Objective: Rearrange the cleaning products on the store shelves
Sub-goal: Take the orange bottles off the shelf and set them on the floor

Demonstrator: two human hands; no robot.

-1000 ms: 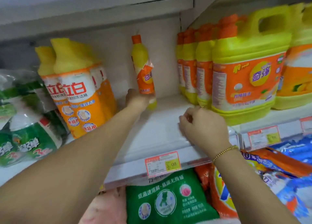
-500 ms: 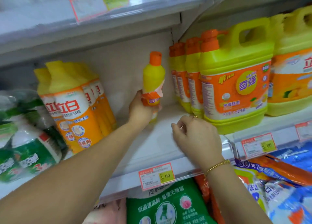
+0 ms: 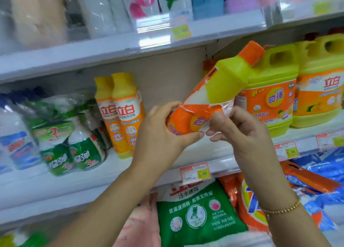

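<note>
Small yellow bottle (image 3: 226, 82) in both my hands, in front of the middle shelf (image 3: 119, 165).

My left hand (image 3: 163, 135) curls round the bottle's orange-labelled lower end, thumb beneath and fingers (image 3: 167, 107) on top. My right hand (image 3: 242, 135) pinches the loose, wrinkled label at that same end. The bottle is clear of the shelf, tilted with its orange cap (image 3: 251, 52) pointing up and right, in front of the big yellow jugs (image 3: 270, 99). Two orange-and-yellow bottles (image 3: 126, 116) stand upright further left, beside green packs (image 3: 85, 153).

Two hands (image 3: 160, 140) (image 3: 245, 135), two big jugs (image 3: 270, 101) (image 3: 323, 90)
</note>
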